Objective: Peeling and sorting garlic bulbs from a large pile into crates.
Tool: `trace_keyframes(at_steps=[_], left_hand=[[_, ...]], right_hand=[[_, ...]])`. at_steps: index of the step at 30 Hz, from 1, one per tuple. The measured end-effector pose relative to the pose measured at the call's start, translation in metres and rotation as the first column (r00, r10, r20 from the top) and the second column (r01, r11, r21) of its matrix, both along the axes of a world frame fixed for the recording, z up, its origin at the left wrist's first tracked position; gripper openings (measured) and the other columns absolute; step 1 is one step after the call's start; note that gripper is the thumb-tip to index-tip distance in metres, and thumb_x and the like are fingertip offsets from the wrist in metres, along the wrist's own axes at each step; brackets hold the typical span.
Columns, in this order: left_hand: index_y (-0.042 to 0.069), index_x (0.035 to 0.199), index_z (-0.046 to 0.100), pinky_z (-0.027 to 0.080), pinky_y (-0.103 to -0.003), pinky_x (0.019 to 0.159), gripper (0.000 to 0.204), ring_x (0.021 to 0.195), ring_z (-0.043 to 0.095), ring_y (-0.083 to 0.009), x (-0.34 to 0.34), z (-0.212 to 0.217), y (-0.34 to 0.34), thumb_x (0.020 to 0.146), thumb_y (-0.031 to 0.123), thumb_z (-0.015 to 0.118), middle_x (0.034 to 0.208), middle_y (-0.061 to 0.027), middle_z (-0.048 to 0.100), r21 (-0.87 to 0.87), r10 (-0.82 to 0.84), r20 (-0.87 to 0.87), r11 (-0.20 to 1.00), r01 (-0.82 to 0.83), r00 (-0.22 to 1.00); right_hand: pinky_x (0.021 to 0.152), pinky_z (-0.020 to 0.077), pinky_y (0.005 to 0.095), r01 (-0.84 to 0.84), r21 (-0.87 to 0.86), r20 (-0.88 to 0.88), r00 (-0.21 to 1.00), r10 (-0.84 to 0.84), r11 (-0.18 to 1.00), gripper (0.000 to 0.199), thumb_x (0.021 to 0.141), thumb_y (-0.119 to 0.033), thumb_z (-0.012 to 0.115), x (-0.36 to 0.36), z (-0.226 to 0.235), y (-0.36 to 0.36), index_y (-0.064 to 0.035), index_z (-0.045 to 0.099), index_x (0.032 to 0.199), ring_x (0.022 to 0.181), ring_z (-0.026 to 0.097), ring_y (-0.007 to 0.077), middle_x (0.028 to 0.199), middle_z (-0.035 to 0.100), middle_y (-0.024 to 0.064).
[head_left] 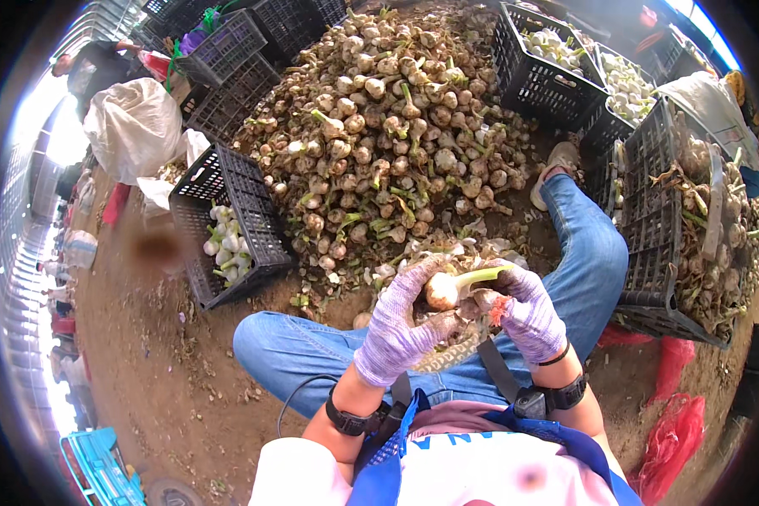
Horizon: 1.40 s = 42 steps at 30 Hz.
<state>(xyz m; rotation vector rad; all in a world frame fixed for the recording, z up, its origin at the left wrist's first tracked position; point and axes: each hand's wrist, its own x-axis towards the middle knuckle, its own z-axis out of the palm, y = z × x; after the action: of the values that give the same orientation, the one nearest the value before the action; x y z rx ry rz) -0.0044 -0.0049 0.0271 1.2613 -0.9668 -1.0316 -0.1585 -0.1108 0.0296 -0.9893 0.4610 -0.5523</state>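
A garlic bulb with a pale green stem is held in front of my lap between both hands. My left hand, in a dirty purple-and-white knit glove, curls its fingers and thumb around the bulb. My right hand, gloved the same way, closes at the stem side with its thumb near the bulb. The stem's end reaches the right hand's fingers. Something orange and frayed shows at the right glove's fingers; I cannot make out what it is. Below the hands, a pale textured item lies at my lap, partly hidden.
A large heap of untrimmed garlic lies ahead. Black crates holding white bulbs stand at left and far right. A tipped crate with stemmed garlic is at right. Red mesh and a blue plastic item lie nearby.
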Motion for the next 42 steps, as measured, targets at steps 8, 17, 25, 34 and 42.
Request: trace_keyframes(at_steps=[8,17,25,34,42], left_hand=[[0.001,0.118,0.046,0.049,-0.025,0.067,0.043,0.076,0.058,-0.015,-0.003,0.016,-0.007,0.08,0.016,0.059,0.091,-0.0047,0.058,0.267,0.108,-0.517,0.963,0.041,0.849],[0.002,0.114,0.048,0.046,-0.027,0.077,0.046,0.088,0.055,-0.0142,-0.016,-0.012,-0.02,0.091,0.042,0.046,0.099,-0.0075,0.055,-0.21,0.34,0.452,0.939,-0.272,0.825],[0.005,0.105,0.048,0.051,-0.023,0.055,0.046,0.072,0.06,-0.0135,-0.019,-0.001,-0.013,0.085,0.046,0.054,0.088,-0.0072,0.058,0.013,0.144,-0.417,0.988,-0.152,0.898],[-0.001,0.118,0.043,0.052,-0.037,0.078,0.054,0.092,0.06,-0.0257,0.0,0.012,-0.023,0.073,0.012,0.07,0.103,-0.0148,0.058,0.067,-0.034,-0.593,0.994,0.091,0.804],[0.001,0.113,0.056,0.045,-0.028,0.087,0.032,0.101,0.056,-0.0174,0.016,-0.005,-0.021,0.082,0.006,0.062,0.111,-0.0104,0.057,-0.133,0.029,-0.168,0.99,-0.051,0.985]], right_hand=[[0.066,0.0438,0.022,-0.086,0.019,-0.015,0.996,0.086,0.996,0.027,0.079,-0.018,0.066,-0.001,-0.007,-0.004,-0.0014,0.059,0.099,0.074,0.052,0.0071,0.084,0.057,0.0006],[0.082,0.0431,0.0356,0.127,-0.744,-0.01,0.98,-0.201,0.656,0.031,0.085,-0.029,0.05,0.011,-0.037,-0.001,-0.004,0.057,0.102,0.09,0.055,0.0294,0.096,0.056,0.0137],[0.071,0.0474,0.0249,-0.072,0.353,0.124,0.992,0.029,0.933,0.047,0.083,-0.039,0.06,0.005,-0.027,0.019,-0.0037,0.053,0.113,0.082,0.057,0.0095,0.097,0.06,0.0043],[0.072,0.0508,0.0301,-0.058,0.701,0.266,0.946,-0.185,0.711,0.049,0.082,-0.04,0.061,-0.008,-0.032,0.01,-0.0082,0.049,0.117,0.088,0.06,0.0171,0.101,0.061,0.0049],[0.083,0.0515,0.0442,-0.019,0.654,0.349,0.894,-0.28,0.756,0.041,0.083,-0.032,0.06,-0.001,-0.027,0.008,-0.005,0.05,0.112,0.098,0.059,0.026,0.106,0.058,0.0108]])
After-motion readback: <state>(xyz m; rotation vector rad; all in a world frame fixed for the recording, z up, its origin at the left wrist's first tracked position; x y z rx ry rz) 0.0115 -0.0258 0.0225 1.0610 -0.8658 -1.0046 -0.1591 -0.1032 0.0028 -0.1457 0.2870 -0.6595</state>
